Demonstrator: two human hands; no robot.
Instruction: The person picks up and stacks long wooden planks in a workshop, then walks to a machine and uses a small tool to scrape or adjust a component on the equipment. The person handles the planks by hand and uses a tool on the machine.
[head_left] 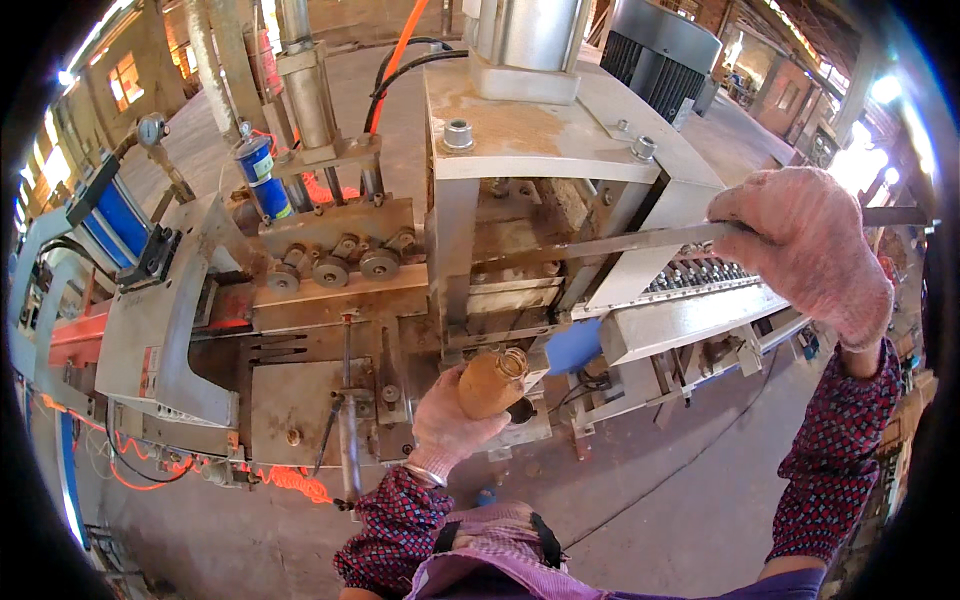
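My left hand (452, 425), in a pale knit glove, is closed round a brownish bottle (492, 384) with a threaded open neck. It holds the bottle tilted beside the front of the machine's metal frame (455, 250). Raised at the right, my gloved right hand (800, 245) grips a long flat metal bar (640, 241). The bar runs leftward across the frame's opening, and its other end sticks out to the right past the glove. Just below my left fingers a small dark round opening (521, 410) shows.
Three metal rollers (332, 270) line a wooden strip left of the frame. A blue cylinder (112, 222) and grey housing (150, 345) stand further left. Orange coiled hose (290, 480) hangs along the near edge. A row of bolts (700, 272) and a dark motor (660, 55) are on the right.
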